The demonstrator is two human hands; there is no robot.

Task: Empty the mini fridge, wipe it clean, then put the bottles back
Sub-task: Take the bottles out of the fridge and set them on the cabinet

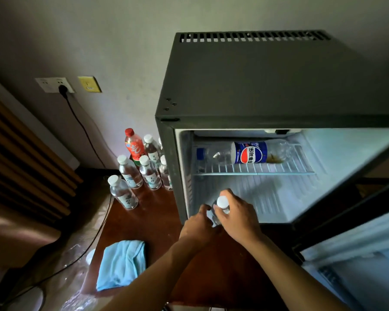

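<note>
Dim room, wooden table (157,221), open mini fridge (267,86). Both hands (200,225) (238,217) wrapped around one water bottle (221,204) at the fridge floor; other bottles (142,167) parked outside, cola bottle (245,152) lying shelved.

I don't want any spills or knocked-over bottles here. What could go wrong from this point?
1. The Pepsi bottle lies on its side on the wire shelf with some brown liquid inside; it could roll or leak if bumped.
2. The water bottles stand packed together beside the mini fridge; adding another could topple them.
3. Both hands, the left hand and right hand, hold one small bottle near its cap; it might slip.
</note>
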